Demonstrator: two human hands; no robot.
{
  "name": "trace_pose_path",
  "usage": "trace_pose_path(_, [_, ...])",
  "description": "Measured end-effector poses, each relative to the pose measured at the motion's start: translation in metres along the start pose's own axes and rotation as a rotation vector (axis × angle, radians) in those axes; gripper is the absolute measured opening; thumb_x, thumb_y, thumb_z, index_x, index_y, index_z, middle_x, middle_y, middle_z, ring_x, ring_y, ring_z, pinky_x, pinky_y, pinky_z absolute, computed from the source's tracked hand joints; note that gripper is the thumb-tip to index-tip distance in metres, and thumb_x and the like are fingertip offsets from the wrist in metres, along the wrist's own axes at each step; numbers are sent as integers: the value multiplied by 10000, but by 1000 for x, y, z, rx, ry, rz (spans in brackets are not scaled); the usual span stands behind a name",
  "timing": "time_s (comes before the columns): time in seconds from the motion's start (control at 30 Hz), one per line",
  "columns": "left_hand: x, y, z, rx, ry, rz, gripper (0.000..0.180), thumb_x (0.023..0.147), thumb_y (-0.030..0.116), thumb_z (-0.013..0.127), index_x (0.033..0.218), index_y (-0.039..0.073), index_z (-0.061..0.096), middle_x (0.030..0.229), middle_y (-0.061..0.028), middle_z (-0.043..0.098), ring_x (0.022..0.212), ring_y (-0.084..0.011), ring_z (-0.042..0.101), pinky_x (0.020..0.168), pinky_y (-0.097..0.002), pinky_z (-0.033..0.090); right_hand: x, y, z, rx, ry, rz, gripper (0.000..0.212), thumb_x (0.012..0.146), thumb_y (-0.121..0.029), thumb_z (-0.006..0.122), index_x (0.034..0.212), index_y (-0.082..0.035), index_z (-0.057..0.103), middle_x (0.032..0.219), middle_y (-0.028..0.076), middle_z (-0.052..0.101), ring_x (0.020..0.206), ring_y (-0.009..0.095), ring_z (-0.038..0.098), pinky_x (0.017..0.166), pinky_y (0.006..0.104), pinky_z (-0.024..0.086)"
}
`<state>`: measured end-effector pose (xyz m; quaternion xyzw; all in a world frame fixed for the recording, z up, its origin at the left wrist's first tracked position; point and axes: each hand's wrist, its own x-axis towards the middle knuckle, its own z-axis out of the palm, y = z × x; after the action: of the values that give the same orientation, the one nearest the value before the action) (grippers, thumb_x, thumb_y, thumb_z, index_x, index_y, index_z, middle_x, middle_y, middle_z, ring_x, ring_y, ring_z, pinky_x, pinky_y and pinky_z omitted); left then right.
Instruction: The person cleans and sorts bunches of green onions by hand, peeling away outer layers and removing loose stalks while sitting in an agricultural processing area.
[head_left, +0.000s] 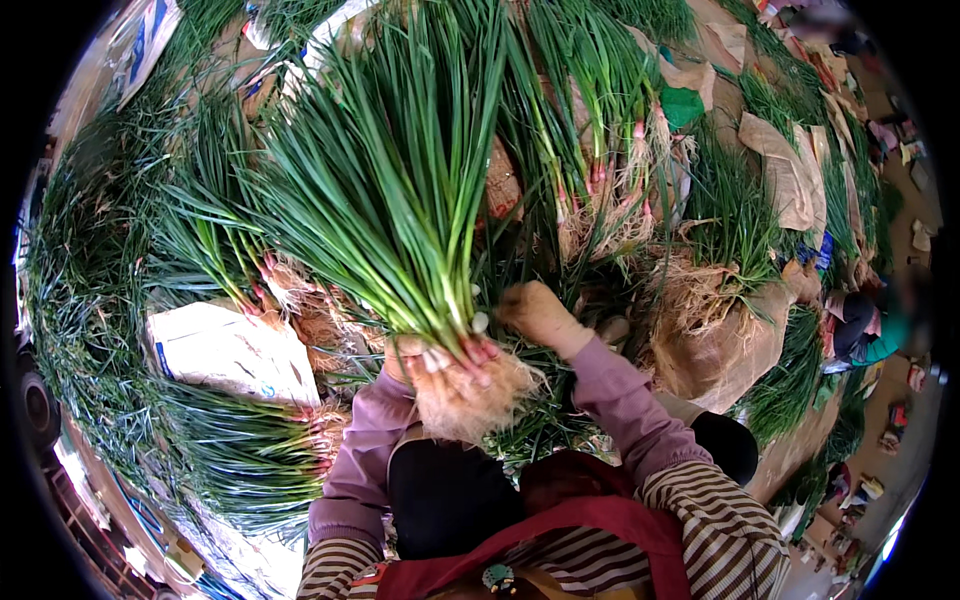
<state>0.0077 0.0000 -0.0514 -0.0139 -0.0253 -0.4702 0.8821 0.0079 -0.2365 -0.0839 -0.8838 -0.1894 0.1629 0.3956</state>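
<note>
A big bunch of green onions [425,245] stands in front of me, its long green leaves fanning away and its pale, stringy roots [465,400] toward my lap. My left hand [403,357] is closed round the bunch from the left, just above the roots; part of its fingers is hidden behind the stems. Close to the right side of the stems is my right hand [540,312], its fingers curled in and slightly blurred. Whatever those fingers may hold is hidden. Some reddish and white bulb ends show where the stems meet the roots.
More green onions [240,455] lie at the left, beside a white sack [235,350]. Another rooted bundle [610,190] rests beyond my right hand. At the right, loose onions lie on a tan sack [715,350]. Another person [870,330] sits at the far right.
</note>
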Motion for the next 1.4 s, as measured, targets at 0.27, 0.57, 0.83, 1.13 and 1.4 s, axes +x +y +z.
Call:
trace_pose_path(0.27, [14,-12,34,163,239,163,745,658,181,626,1304,-67,348,1138,-251,530,1038,-467,535,836,-583,495,39,100,-136,-373,594,476,233,862,-195,540,941,1,639,771,151,648,736,313,622,666,395,482])
trace_pose_path(0.57, [-3,-5,2,217,163,85,758,704,246,671,1316,-69,354,1269,-335,391,1106,-455,498,906,-573,450,9,-39,-79,-75,383,65,128,790,-196,645,747,-80,610,632,97,579,559,241,577,511,351,462])
trace_pose_path(0.83, [8,-5,19,298,175,136,808,748,342,617,1350,-89,294,1008,-271,605,1064,-453,531,1000,-516,334,18,-53,-58,552,119,396,474,875,-455,577,898,17,616,610,41,484,534,111,430,506,286,369])
trace_pose_path(1.13, [2,-6,-1,364,146,88,614,801,422,547,1076,-127,543,974,-284,621,1044,-423,544,974,-479,365,36,-70,-48,876,207,478,235,824,-192,696,740,2,595,605,-21,490,569,47,383,521,238,332])
trace_pose_path(1.4, [2,-6,13,271,204,92,717,730,348,601,1201,-159,417,965,-297,606,1036,-441,543,969,-498,391,30,-74,-27,1133,264,457,229,850,-221,672,873,4,634,648,-28,538,567,34,402,497,214,326])
